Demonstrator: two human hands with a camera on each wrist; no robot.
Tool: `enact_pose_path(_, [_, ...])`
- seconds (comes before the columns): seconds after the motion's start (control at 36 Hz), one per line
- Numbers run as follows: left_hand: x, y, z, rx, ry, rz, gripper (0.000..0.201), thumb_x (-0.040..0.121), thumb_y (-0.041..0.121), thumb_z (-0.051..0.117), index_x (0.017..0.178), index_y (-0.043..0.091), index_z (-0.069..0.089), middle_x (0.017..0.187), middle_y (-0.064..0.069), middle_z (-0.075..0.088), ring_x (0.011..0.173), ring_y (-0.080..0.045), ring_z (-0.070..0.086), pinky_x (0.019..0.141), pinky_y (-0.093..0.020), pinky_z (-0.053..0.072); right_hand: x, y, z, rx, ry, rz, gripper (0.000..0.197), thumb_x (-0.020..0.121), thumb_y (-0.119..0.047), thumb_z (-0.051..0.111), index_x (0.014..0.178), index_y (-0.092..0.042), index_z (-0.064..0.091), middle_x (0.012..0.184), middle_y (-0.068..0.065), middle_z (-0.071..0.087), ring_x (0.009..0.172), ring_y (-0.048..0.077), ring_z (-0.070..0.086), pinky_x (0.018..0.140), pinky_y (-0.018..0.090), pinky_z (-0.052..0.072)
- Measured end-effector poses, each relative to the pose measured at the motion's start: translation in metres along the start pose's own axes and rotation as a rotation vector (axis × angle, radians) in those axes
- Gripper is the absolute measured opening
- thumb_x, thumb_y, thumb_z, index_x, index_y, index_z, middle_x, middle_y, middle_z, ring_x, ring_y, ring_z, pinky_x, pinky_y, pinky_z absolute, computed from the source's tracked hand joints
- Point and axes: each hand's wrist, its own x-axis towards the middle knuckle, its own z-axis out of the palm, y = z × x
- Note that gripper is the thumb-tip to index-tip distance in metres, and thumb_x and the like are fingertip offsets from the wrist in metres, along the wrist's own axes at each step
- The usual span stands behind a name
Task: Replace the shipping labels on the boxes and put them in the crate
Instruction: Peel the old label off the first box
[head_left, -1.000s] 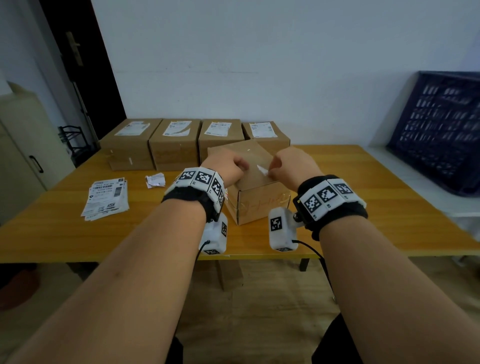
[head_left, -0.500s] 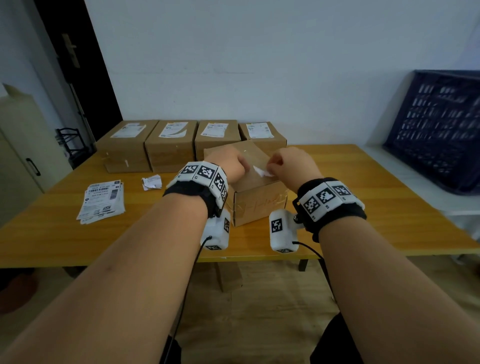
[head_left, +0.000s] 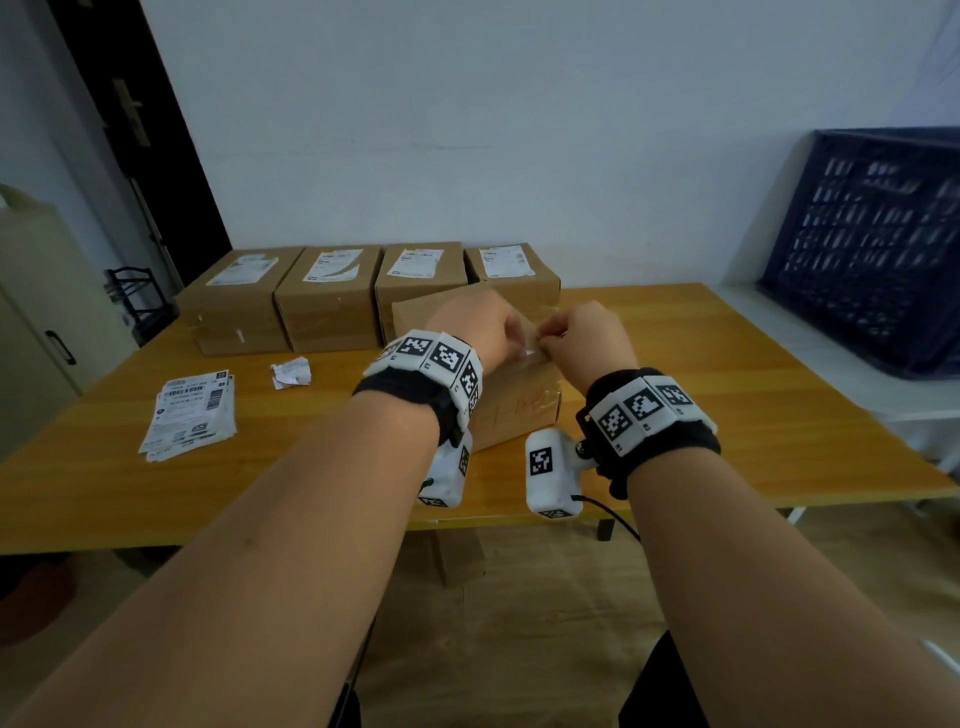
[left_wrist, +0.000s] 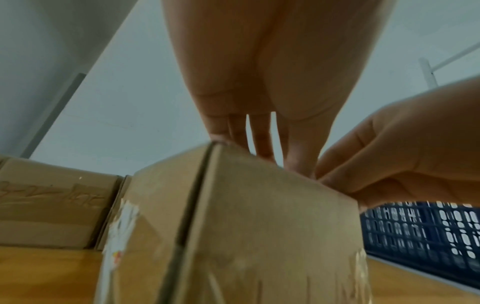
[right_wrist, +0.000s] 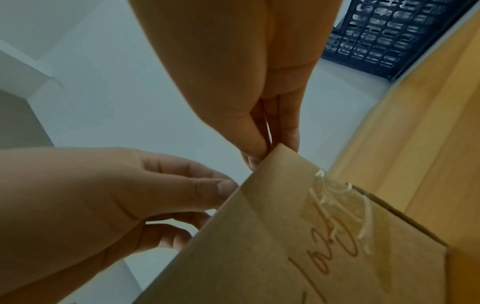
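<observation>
A brown cardboard box (head_left: 519, 410) stands askew on the table right in front of me, its top bare cardboard. My left hand (head_left: 483, 332) sits on its top with curled fingers; fingertips (left_wrist: 262, 148) press the top and the thumb (right_wrist: 223, 189) touches the near edge. My right hand (head_left: 587, 338) pinches a small white label scrap (head_left: 534, 353) at the box's top edge, thumb against fingers (right_wrist: 259, 148). The two hands almost touch. The dark blue crate (head_left: 872, 249) stands tilted against the wall at the far right.
Several labelled boxes (head_left: 327, 296) line the wall behind the near box. A stack of fresh labels (head_left: 189, 415) and a crumpled old label (head_left: 291, 374) lie on the left of the wooden table (head_left: 727, 395). A white ledge carries the crate.
My hands have drawn closer together over the box top. The white scrap in my right fingers shows smaller and sits nearer the box's edge.
</observation>
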Motion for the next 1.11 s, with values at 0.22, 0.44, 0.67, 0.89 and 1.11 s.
enact_pose_path(0.22, [0.004, 0.001, 0.011, 0.112, 0.087, -0.037, 0.021, 0.092, 0.028, 0.054, 0.09, 0.018, 0.073, 0.09, -0.002, 0.069, 0.083, -0.019, 0.063, 0.078, -0.034, 0.054, -0.002, 0.002, -0.001, 0.011, 0.006, -0.006, 0.023, 0.093, -0.012, 0.056, 0.104, -0.018, 0.075, 0.111, 0.005, 0.07, 0.098, 0.021, 0.063, 0.08, 0.029, 0.052])
enact_pose_path(0.44, [0.009, -0.001, 0.016, 0.128, 0.107, -0.078, 0.022, 0.093, 0.028, 0.055, 0.092, 0.015, 0.072, 0.091, -0.003, 0.068, 0.085, -0.021, 0.063, 0.075, -0.032, 0.052, -0.002, -0.001, -0.001, -0.006, -0.008, 0.0, 0.025, 0.094, -0.013, 0.054, 0.107, -0.018, 0.074, 0.114, 0.005, 0.07, 0.1, 0.021, 0.064, 0.082, 0.03, 0.053])
enact_pose_path(0.67, [0.011, 0.003, 0.017, 0.117, 0.095, -0.112, 0.022, 0.093, 0.025, 0.053, 0.096, 0.012, 0.071, 0.095, -0.005, 0.068, 0.087, -0.02, 0.062, 0.075, -0.03, 0.05, -0.004, -0.002, -0.003, -0.009, 0.001, 0.0, 0.025, 0.095, -0.012, 0.053, 0.107, -0.017, 0.074, 0.115, 0.005, 0.069, 0.1, 0.021, 0.063, 0.076, 0.025, 0.046])
enact_pose_path(0.89, [0.012, 0.002, 0.017, 0.084, 0.079, -0.161, 0.021, 0.091, 0.017, 0.05, 0.092, 0.012, 0.071, 0.093, -0.004, 0.068, 0.083, -0.02, 0.061, 0.066, -0.029, 0.045, -0.005, -0.003, -0.002, -0.009, 0.005, 0.002, 0.026, 0.095, -0.011, 0.052, 0.107, -0.016, 0.074, 0.113, 0.005, 0.07, 0.099, 0.021, 0.064, 0.076, 0.025, 0.047])
enact_pose_path(1.11, [0.016, -0.005, 0.012, -0.04, 0.004, -0.218, 0.021, 0.089, 0.024, 0.059, 0.095, 0.012, 0.074, 0.101, -0.006, 0.07, 0.09, -0.021, 0.063, 0.078, -0.031, 0.052, -0.006, -0.005, -0.002, -0.027, -0.014, 0.016, 0.029, 0.095, -0.009, 0.049, 0.11, -0.016, 0.074, 0.111, 0.007, 0.071, 0.097, 0.023, 0.065, 0.085, 0.034, 0.055])
